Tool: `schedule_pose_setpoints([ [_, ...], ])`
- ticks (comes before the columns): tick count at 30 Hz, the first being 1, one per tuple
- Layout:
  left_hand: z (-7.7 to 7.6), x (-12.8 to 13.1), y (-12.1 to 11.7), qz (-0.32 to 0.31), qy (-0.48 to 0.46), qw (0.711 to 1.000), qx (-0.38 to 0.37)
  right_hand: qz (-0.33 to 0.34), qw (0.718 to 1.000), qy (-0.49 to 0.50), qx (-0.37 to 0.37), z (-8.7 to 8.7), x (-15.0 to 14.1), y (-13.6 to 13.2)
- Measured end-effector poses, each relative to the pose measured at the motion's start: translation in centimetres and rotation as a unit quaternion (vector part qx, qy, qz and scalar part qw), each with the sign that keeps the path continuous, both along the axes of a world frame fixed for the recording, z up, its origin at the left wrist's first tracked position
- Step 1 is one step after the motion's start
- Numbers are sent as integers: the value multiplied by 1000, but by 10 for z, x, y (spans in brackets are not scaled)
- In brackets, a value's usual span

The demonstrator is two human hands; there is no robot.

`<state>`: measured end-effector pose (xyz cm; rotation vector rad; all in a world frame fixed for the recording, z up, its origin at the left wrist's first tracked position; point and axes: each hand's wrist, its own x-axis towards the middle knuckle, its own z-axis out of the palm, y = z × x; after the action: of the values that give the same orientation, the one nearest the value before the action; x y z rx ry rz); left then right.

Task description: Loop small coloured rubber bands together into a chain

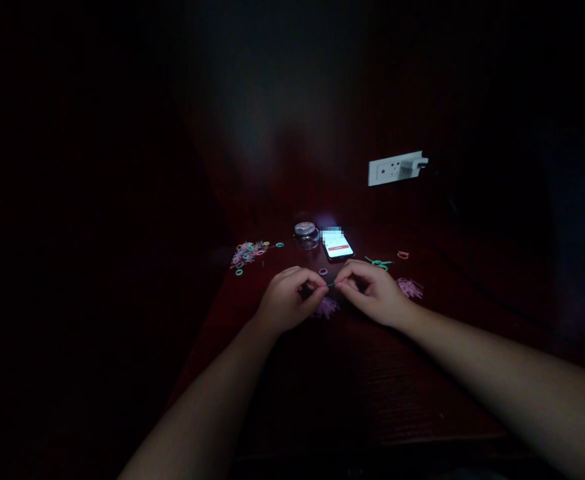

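Observation:
My left hand (288, 299) and my right hand (372, 290) meet over a dark red wooden table (332, 387), both pinched shut on a small dark green elastic band (331, 285) stretched between their fingertips. A pink cluster of bands (326, 308) lies just under the hands. A single purple band (323, 272) sits right behind the fingertips.
A pile of several pastel bands (248, 254) lies at the left. A small glass jar (306, 235) and a lit phone (339, 245) stand behind the hands. Green bands (379, 263), an orange band (403, 255) and a pink heap (411, 288) lie right. A wall socket (396, 168) holds a plug.

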<state>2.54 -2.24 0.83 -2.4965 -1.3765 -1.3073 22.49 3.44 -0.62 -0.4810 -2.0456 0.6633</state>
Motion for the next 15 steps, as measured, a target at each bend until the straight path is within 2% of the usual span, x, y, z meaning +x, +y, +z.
schedule_pose_setpoints([
  [9, 1, -1, 0, 3, -4, 1000, 5, 15, 999, 11, -40, -2, 0, 1],
  [15, 0, -1, 1, -4, 1, 1000, 5, 4, 1000, -2, -6, 1, -1, 0],
])
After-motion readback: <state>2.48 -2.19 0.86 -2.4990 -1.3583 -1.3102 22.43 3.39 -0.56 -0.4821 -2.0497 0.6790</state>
